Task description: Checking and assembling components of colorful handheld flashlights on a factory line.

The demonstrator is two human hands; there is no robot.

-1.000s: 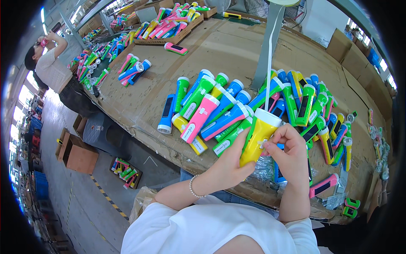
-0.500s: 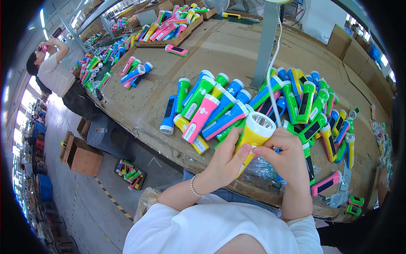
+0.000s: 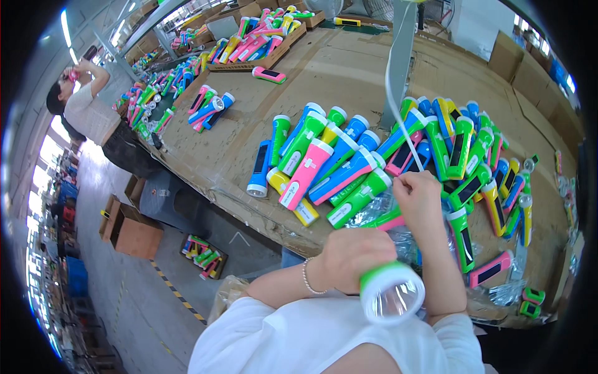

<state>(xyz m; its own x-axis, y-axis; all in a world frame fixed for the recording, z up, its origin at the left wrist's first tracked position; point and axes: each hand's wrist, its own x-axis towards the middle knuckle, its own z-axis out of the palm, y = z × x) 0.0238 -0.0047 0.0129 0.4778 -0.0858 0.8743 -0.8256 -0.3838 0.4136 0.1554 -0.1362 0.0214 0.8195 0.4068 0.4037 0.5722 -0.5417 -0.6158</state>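
My left hand (image 3: pixel 356 257) is closed around a flashlight (image 3: pixel 393 294) with a green collar and a white-rimmed clear lens. It is tilted with the lens toward me, and its body is hidden behind the hand. Up and to the right, my right hand (image 3: pixel 418 196) is closed with bent fingers at the lower end of a white cable (image 3: pixel 398 109); the cable's tip is hidden. Beyond both hands lies a pile of flashlights, among them a pink one (image 3: pixel 306 174) and a green one (image 3: pixel 359 197).
A grey post (image 3: pixel 402 68) rises from the cardboard-covered table (image 3: pixel 336 68). More flashlights fill a tray (image 3: pixel 274 56) at the far left. Clear plastic wrap (image 3: pixel 374 209) lies near my hands. Another person (image 3: pixel 93 115) stands at left; a cardboard box (image 3: pixel 137 235) is on the floor.
Half a second ago a yellow flashlight was upright between both hands; now a green-collared one is in my left hand, lower and lens toward me. My right hand has moved up, away from it.
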